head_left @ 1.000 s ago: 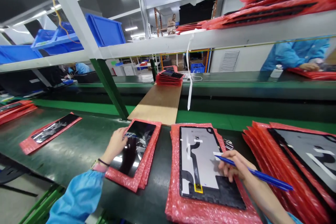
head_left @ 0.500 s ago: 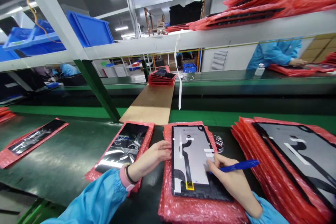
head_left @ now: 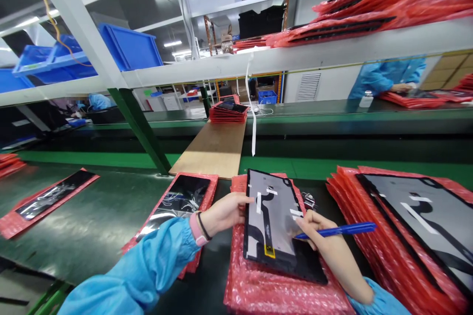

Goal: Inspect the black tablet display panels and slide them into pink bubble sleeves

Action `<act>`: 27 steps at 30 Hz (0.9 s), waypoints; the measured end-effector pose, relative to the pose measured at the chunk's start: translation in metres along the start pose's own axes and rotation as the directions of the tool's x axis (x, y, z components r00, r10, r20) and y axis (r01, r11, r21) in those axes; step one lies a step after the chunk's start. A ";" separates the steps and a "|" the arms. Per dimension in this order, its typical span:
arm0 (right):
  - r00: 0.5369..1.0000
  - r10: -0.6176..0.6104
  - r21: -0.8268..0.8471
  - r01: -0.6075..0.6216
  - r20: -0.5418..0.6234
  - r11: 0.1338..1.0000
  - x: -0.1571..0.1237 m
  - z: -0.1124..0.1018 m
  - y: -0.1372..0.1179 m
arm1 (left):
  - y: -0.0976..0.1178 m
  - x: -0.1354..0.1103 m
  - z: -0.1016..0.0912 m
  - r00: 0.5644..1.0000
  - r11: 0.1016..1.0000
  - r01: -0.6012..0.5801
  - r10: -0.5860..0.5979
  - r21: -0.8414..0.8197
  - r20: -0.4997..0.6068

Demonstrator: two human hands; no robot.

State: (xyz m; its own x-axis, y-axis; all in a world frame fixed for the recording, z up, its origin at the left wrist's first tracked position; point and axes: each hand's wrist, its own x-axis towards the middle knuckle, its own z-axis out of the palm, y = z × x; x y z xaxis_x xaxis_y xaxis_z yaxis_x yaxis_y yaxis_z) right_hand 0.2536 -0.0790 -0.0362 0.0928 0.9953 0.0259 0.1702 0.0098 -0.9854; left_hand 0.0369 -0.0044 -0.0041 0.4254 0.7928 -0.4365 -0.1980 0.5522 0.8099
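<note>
A tablet screen panel [head_left: 281, 206], its grey back with black flex cable and white tape facing me, is tilted up at its left side above a stack of red bubble-wrap bags [head_left: 258, 290]. My left hand [head_left: 231, 209] is closed on the panel's left edge, thumb on top and fingers underneath. In my right hand [head_left: 320, 236] is a blue pen [head_left: 347, 229], gripped between thumb and fingers; its tip is close to the panel's grey back. Whether the right hand also touches the panel's edge I cannot tell.
Right of me stands a tall pile of red bags with another panel [head_left: 424, 211] on top. Leftward, a dark glossy screen [head_left: 185, 202] lies on red wrap. A wooden board [head_left: 210, 147] spans to the far bench, where a co-worker's blue sleeve [head_left: 373, 78] shows. Overhead runs a white shelf [head_left: 185, 69].
The panel lay flat on the bags before; its left side is now lifted and it is tilted. My left hand has moved right and closed on its edge. The pen has stayed in my right hand.
</note>
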 end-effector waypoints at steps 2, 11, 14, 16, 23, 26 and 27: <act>1.000 0.021 0.040 -0.021 0.020 0.999 0.000 0.000 -0.001 | -0.006 0.009 0.009 0.999 0.999 -0.034 0.034 0.001 0.011; 0.956 -0.057 0.261 0.135 -0.288 0.956 0.002 -0.034 0.002 | -0.012 -0.003 0.016 0.977 0.976 -0.208 0.205 0.067 0.055; 0.913 -0.075 0.288 0.203 -0.400 0.936 0.009 -0.044 -0.006 | -0.009 -0.018 0.020 0.965 0.962 -0.260 0.256 0.082 0.060; 0.916 -0.061 0.314 0.198 -0.395 0.929 0.012 -0.045 -0.013 | -0.006 -0.027 0.024 0.952 0.949 -0.305 0.302 0.080 0.056; 0.963 -0.012 0.400 0.124 -0.270 0.908 0.006 -0.035 -0.041 | 0.004 -0.045 0.037 0.862 0.859 -0.506 0.501 0.081 0.071; 0.981 -0.058 0.444 0.136 -0.184 0.886 -0.001 -0.031 -0.056 | 0.010 -0.049 0.040 0.832 0.826 -0.554 0.555 0.107 0.024; 0.983 -0.075 0.464 0.146 -0.168 0.873 -0.003 -0.030 -0.060 | 0.012 -0.050 0.041 0.822 0.816 -0.567 0.570 0.108 0.009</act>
State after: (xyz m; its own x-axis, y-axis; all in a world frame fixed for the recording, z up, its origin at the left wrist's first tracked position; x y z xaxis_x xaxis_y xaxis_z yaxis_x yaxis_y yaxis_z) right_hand 0.2727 -0.0856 0.0281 0.2434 0.9615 0.1278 -0.2934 0.1986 -0.9351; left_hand 0.0493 -0.0481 0.0430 0.2444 0.9638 0.1063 -0.3073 -0.0270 0.9512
